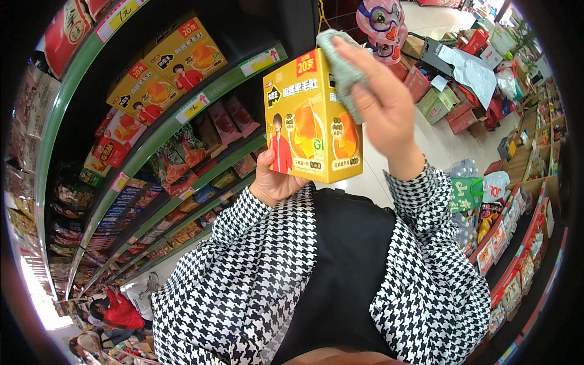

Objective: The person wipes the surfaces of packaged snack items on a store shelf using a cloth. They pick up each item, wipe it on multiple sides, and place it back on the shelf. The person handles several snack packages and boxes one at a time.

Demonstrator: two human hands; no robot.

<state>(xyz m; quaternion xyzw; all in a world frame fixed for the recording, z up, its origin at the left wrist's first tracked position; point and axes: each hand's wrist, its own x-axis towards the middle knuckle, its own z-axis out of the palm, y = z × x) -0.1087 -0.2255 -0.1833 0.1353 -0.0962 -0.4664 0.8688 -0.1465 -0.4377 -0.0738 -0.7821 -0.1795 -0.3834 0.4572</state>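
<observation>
A yellow snack carton (301, 123) with printed food pictures is held upright in front of my chest. My left hand (282, 182) grips its lower end from below, the thumb against the front face. Over the carton's upper right side, my right hand (388, 102) holds a pale green cloth (342, 68) pressed on or close to that side; the fingers are slightly blurred. Two similar yellow cartons (185, 54) sit on the upper shelf to the left.
Green-edged store shelves (169, 119) with packaged snacks rise close on my left. Boxes (461, 112) and bags lie piled on the floor at upper right. Red-edged shelves (497, 223) stand to the right. A person in a red garment (122, 310) is at lower left.
</observation>
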